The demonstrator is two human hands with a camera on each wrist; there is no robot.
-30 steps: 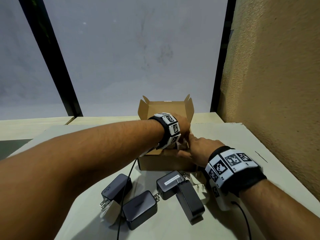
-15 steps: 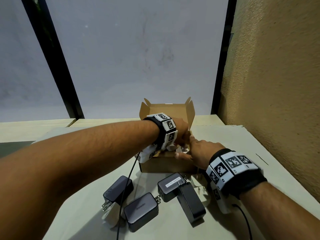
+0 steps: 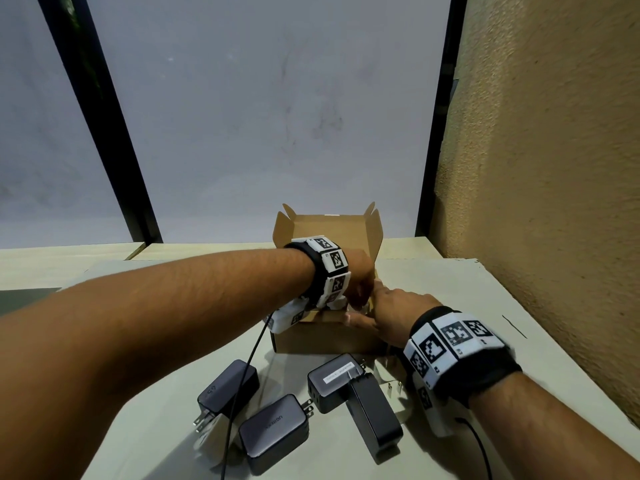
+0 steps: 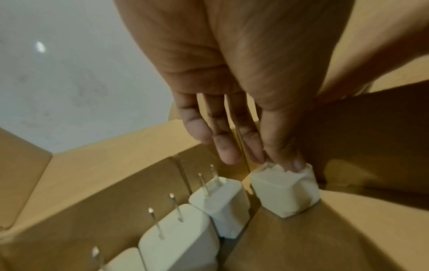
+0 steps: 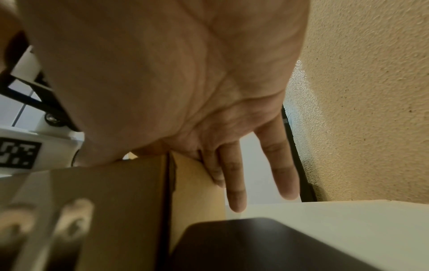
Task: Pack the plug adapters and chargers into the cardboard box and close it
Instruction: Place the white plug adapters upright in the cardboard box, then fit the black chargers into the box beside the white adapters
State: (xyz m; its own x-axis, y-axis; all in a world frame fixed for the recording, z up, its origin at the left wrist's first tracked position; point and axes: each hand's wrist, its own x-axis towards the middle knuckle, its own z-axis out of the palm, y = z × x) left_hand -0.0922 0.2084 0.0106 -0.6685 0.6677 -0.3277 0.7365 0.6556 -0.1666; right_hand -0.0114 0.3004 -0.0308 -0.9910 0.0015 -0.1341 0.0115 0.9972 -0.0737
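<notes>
The open cardboard box (image 3: 322, 337) stands mid-table with its lid up. My left hand (image 3: 360, 282) reaches into it. In the left wrist view the left hand (image 4: 276, 161) pinches the top of a white charger (image 4: 285, 192) standing in the box's corner, beside two more white chargers (image 4: 220, 201) with prongs up. My right hand (image 3: 391, 306) rests on the box's front right corner with straight fingers (image 5: 234, 183) along the side wall. Several dark chargers (image 3: 273, 431) and white plug adapters (image 3: 211, 434) lie on the table in front of the box.
A rough tan wall (image 3: 554, 168) rises close on the right. A window with black frames (image 3: 104, 133) stands behind the table. A black cable (image 3: 242, 393) runs from my left wrist across the dark chargers. One dark charger (image 5: 255, 243) lies just below my right wrist.
Both hands have stayed at the box. The left hand has sunk slightly deeper inside it, and the right hand keeps its place on the front right corner.
</notes>
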